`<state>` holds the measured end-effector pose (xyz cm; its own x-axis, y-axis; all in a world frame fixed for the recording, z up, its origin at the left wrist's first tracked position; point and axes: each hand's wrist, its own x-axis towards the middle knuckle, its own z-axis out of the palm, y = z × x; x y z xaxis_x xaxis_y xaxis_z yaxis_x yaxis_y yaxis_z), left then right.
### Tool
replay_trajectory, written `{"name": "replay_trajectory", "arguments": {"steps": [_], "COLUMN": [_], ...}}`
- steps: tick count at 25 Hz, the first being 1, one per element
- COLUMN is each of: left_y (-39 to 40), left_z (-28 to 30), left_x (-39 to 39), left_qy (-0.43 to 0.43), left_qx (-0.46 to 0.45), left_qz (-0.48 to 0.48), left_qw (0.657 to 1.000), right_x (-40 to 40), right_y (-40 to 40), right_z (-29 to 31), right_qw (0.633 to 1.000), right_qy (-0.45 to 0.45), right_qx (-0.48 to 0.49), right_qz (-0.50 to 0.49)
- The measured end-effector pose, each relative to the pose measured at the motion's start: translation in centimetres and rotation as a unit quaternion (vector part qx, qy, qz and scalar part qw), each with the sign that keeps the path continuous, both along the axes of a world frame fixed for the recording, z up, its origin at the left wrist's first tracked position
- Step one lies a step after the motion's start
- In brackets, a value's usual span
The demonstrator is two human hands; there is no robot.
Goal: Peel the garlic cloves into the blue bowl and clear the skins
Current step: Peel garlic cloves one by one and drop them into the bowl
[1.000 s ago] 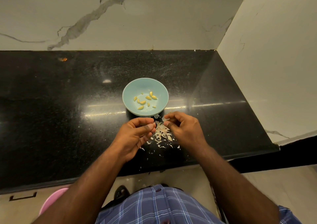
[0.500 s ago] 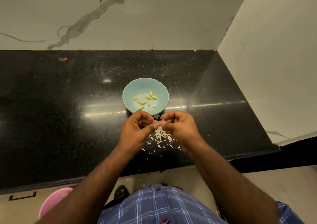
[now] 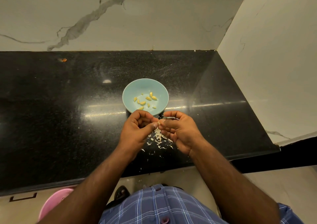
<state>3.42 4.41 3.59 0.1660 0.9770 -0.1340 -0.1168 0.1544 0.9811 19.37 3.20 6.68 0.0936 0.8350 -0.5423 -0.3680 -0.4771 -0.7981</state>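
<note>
While both hands pinch one small clove (image 3: 159, 122), papery skins (image 3: 158, 137) flake below, glossy round blue bowl (image 3: 130, 93).

Worktop (image 3: 51, 121): it runs left to right, with a wall behind it and another wall at its right end.
Bowl (image 3: 130, 93): it sits on the worktop, near the middle, just behind the two hands.
Peeled cloves (image 3: 145, 100): they lie inside the bowl, on its bottom.
Left hand (image 3: 137, 131): it is held over the worktop, just in front of the bowl.
Right hand (image 3: 180, 131): it is beside the left hand; their fingertips meet on a small clove (image 3: 159, 121).
Skins (image 3: 158, 138): they lie in a heap on the worktop, under and between the hands, in front of the bowl.
Tub (image 3: 54, 201): it is on the floor, below the worktop's front edge, to the left of the person.
</note>
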Motion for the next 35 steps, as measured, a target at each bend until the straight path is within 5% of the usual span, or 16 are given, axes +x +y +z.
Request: {"name": "replay_trajectory", "arguments": {"steps": [9, 13, 19, 23, 35], "left_y": [0.2, 0.4, 0.6, 0.6, 1.3], "left_z": [0.0, -0.1, -0.8, -1.1, -0.3], "left_x": [0.1, 0.1, -0.5, -1.2, -3.2], "left_qy": [-0.099, -0.086, 0.089, 0.249, 0.361], "left_qx": [-0.096, -0.107, -0.002, 0.042, 0.031], "left_qz": [0.016, 0.021, 0.013, -0.022, -0.018], "left_qw": [0.990, 0.990, 0.996, 0.967, 0.932], "right_x": [1.5, 0.6, 0.7, 1.4, 1.3], "right_y": [-0.2, -0.7, -0.2, 0.3, 1.3], "right_z": [-0.6, -0.4, -1.0, -1.3, -1.2], "right_qw": [0.938, 0.925, 0.920, 0.916, 0.916], "right_qy": [-0.289, -0.304, -0.334, -0.364, -0.374], "right_qx": [0.159, 0.195, 0.156, 0.103, 0.105], "right_qz": [0.107, 0.118, 0.131, 0.134, 0.103]}}
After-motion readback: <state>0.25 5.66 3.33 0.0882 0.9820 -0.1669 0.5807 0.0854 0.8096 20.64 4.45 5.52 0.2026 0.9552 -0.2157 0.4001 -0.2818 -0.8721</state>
